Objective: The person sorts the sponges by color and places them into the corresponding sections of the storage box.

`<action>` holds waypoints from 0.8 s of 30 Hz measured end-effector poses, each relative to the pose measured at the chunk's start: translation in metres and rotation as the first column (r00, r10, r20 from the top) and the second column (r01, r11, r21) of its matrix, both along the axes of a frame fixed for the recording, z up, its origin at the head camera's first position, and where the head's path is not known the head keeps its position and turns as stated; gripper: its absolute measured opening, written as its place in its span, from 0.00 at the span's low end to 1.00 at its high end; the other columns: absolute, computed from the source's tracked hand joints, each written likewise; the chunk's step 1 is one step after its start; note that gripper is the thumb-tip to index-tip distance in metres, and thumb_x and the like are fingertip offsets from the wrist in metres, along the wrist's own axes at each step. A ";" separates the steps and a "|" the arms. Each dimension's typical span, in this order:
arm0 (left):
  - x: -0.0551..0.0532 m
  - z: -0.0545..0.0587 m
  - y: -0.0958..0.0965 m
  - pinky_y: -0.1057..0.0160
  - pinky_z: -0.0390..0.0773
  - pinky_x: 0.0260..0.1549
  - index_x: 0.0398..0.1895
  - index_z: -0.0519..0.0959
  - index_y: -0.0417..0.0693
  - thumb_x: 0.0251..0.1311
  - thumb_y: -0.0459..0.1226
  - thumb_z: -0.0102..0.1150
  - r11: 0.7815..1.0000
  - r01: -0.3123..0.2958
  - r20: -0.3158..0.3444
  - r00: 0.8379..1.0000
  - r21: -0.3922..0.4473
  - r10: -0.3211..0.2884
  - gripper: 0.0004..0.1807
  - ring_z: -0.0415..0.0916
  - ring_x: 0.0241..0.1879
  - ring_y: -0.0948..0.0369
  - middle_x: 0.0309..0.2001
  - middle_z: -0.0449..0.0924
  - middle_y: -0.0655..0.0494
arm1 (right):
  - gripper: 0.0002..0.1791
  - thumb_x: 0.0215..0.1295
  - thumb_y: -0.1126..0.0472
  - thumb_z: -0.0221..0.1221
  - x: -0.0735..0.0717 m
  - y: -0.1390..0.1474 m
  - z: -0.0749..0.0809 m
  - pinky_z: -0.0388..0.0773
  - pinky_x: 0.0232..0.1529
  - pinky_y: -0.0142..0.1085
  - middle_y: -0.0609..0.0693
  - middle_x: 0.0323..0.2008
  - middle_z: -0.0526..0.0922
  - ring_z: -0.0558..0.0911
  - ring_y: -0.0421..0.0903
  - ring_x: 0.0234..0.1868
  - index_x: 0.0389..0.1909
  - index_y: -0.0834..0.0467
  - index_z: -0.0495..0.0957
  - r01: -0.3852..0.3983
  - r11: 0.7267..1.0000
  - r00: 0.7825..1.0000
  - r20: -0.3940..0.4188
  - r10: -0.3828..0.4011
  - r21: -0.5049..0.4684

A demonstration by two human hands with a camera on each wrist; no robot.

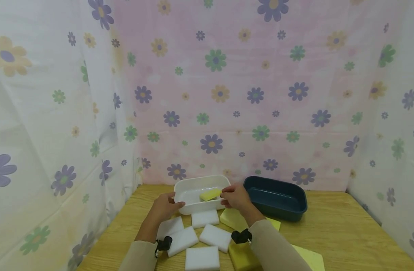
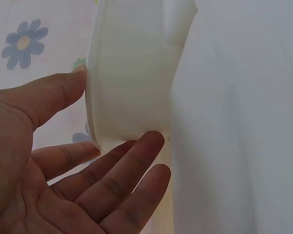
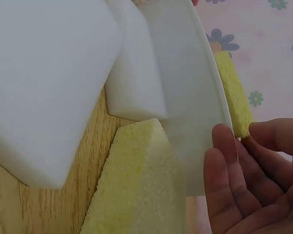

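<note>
A white rectangular basin (image 1: 197,207) stands at the back of the table. My left hand (image 1: 164,206) grips its left end; in the left wrist view the thumb rests on the rim (image 2: 90,109) while the other fingers lie below along the end wall. At the right end, my right hand (image 1: 236,196) pinches the tip of a yellow sponge (image 1: 209,194) that lies slanted inside the basin. From the right wrist, the thumb meets that sponge (image 3: 233,92) just past the rim, with the outer fingers against the basin's outside.
Several white sponge blocks (image 1: 202,259) lie in front of the basin. Yellow sponges (image 1: 232,218) lie under and beside my right forearm, one darker (image 1: 242,258), another (image 1: 310,258) farther right. A dark blue basin (image 1: 296,212) stands right of the white one. Flowered cloth hangs behind.
</note>
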State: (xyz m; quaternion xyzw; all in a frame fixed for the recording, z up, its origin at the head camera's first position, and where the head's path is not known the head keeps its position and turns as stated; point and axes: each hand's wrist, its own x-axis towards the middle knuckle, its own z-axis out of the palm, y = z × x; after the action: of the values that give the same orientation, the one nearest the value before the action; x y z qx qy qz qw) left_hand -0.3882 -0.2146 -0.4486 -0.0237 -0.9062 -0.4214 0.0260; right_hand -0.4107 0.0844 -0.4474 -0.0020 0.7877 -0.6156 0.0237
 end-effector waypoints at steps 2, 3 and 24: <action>0.000 0.000 0.000 0.55 0.84 0.35 0.67 0.78 0.43 0.62 0.46 0.73 1.000 -0.005 0.005 1.000 -0.001 0.005 0.32 0.82 0.39 0.56 0.47 0.87 0.48 | 0.13 0.71 0.61 0.62 0.000 -0.001 0.000 0.86 0.34 0.39 0.55 0.43 0.88 0.89 0.45 0.32 0.52 0.62 0.85 -0.033 0.997 0.999 0.001 0.033 0.069; 0.000 0.000 0.000 0.55 0.84 0.35 0.67 0.78 0.44 0.62 0.46 0.73 1.000 -0.007 0.008 1.000 -0.001 0.007 0.32 0.82 0.40 0.56 0.47 0.87 0.48 | 0.14 0.72 0.61 0.61 0.001 -0.002 0.001 0.86 0.35 0.39 0.54 0.44 0.88 0.89 0.45 0.33 0.53 0.61 0.86 -0.049 0.995 0.999 0.003 0.049 0.090; 0.003 0.003 0.001 0.54 0.84 0.37 0.70 0.76 0.42 0.63 0.46 0.72 1.000 -0.006 0.007 1.000 0.007 0.006 0.34 0.83 0.41 0.55 0.48 0.87 0.46 | 0.16 0.76 0.60 0.57 0.016 0.011 0.014 0.86 0.43 0.44 0.61 0.58 0.83 0.89 0.47 0.40 0.59 0.60 0.82 -0.170 0.976 0.982 -0.057 0.179 0.135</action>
State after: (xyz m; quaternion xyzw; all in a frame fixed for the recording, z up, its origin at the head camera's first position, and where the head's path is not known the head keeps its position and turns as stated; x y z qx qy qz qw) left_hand -0.3854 -0.2134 -0.4455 -0.0194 -0.9049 -0.4245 0.0240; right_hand -0.3946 0.0954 -0.4332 -0.0907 0.8233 -0.5581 0.0505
